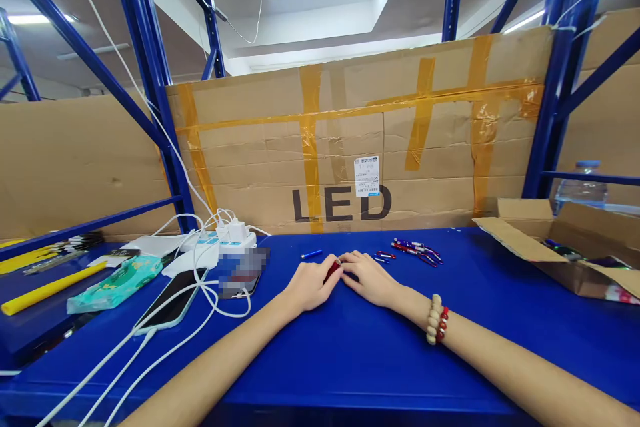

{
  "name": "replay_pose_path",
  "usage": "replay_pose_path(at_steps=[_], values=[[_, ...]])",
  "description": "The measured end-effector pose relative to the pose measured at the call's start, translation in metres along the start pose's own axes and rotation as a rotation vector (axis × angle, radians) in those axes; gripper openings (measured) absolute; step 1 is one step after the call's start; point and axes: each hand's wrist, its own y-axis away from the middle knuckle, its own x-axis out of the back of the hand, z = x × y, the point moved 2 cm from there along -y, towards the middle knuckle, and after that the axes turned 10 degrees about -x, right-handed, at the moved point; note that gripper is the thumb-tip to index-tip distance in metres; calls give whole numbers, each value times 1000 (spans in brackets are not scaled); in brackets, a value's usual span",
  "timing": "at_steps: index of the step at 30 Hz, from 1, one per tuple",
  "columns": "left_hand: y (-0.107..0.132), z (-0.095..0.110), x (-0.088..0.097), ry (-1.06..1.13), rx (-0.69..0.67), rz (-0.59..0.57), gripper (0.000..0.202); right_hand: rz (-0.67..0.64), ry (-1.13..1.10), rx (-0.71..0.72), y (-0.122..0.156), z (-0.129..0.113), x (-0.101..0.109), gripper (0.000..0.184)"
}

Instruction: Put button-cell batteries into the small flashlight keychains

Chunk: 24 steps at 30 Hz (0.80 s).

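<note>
My left hand [313, 283] is closed around a short red pen part [332, 269], most of it hidden by the fingers. A small shiny tip shows at its upper end. My right hand [373, 277], with beads at the wrist, meets the left there, its thumb and fingertips pinched at that tip. What exactly the right fingers grip is too small to make out. Just beyond the left hand lies a blue pen barrel [312, 254]. To the right of the right hand are several small red and blue pen pieces [384, 256] and a loose bunch of red and blue pens [417, 251].
An open cardboard box [565, 267] stands at the right on the blue table [310, 360]. Phones [173, 300], white cables [210, 310], a power strip [235, 235] and a green packet [120, 283] lie at the left. A cardboard wall [265, 167] closes the back.
</note>
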Motion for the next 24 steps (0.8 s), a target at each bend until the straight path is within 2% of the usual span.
replay_pose_path(at_steps=[4, 9, 14, 20, 24], values=[[0, 4, 0, 63, -22, 16, 25, 10, -74, -24, -3, 3, -4, 21], [0, 8, -1, 37, -93, -37, 21, 40, -126, -35, -5, 6, -1, 15], [-1, 5, -1, 2, -117, -52, 21, 134, -266, -75, -6, 14, 3, 12], [-1, -8, -2, 3, -44, -37, 22, 258, -536, -258, -4, 15, 7, 14], [-1, -11, -1, 138, 15, -54, 22, 367, -731, -347, -3, 15, 10, 19]])
